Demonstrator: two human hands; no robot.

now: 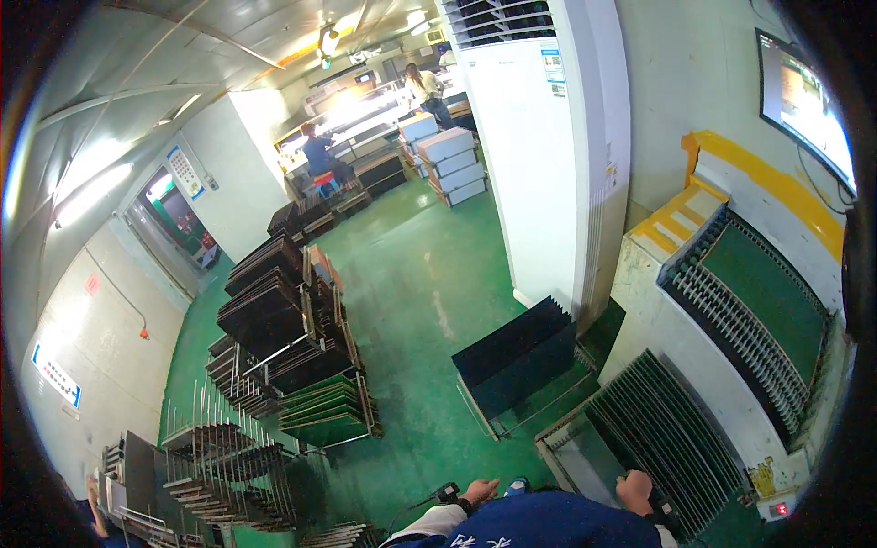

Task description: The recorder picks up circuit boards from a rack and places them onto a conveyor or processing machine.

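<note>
While a white air conditioner point(537, 155) towers on the far side, a roller machine point(731, 320) stands right — and near right, beside it, sits the rack point(582, 459) of dark panels point(674, 429). The right hand point(634, 490) curls at the rack's near end; whether it grips, I cannot tell. The left hand point(480, 491) — loosely open — hangs farther left.

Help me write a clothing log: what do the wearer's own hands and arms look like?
The left hand and right hand are gloveless. A boxy black device sits at the left wrist. The left forearm wears a whitish fabric sleeve; right-wrist details are unclear.
</note>
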